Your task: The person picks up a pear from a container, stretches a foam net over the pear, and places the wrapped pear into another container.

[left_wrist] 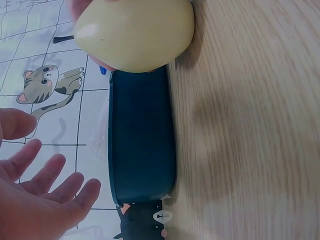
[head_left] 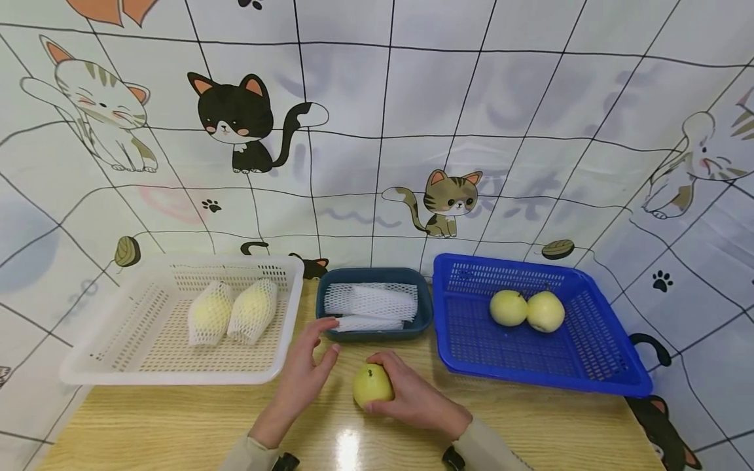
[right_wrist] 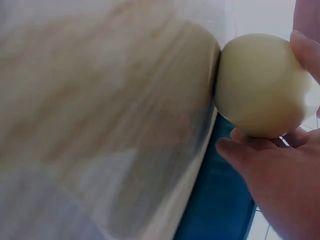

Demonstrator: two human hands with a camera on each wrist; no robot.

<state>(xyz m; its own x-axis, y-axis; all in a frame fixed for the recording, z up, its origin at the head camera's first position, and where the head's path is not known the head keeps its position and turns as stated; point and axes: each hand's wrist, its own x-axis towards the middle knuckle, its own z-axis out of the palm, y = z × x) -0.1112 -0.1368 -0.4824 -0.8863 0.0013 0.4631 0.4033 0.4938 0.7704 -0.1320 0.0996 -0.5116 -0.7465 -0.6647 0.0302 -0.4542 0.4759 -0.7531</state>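
Observation:
On the table in front of me, my right hand [head_left: 415, 396] grips a yellow-green pear [head_left: 372, 386] from its right side, thumb nearest me and fingers on the far side. The pear's dark stem shows in the left wrist view. My left hand [head_left: 305, 366] holds nothing; its fingers are spread, the fingertips by the front left corner of a small dark teal basket [head_left: 377, 337]. White foam net sleeves [head_left: 383, 303] lie in that basket. In the right wrist view, the right hand's [right_wrist: 285, 175] thumb and fingers are around the pear.
To the left, a white basket [head_left: 177, 378] contains two pears in foam nets [head_left: 252, 311]. A blue basket [head_left: 542, 379] on the right has two bare pears [head_left: 544, 312] inside. Behind the wooden table [head_left: 177, 425] hangs a cat-patterned sheet [head_left: 347, 98].

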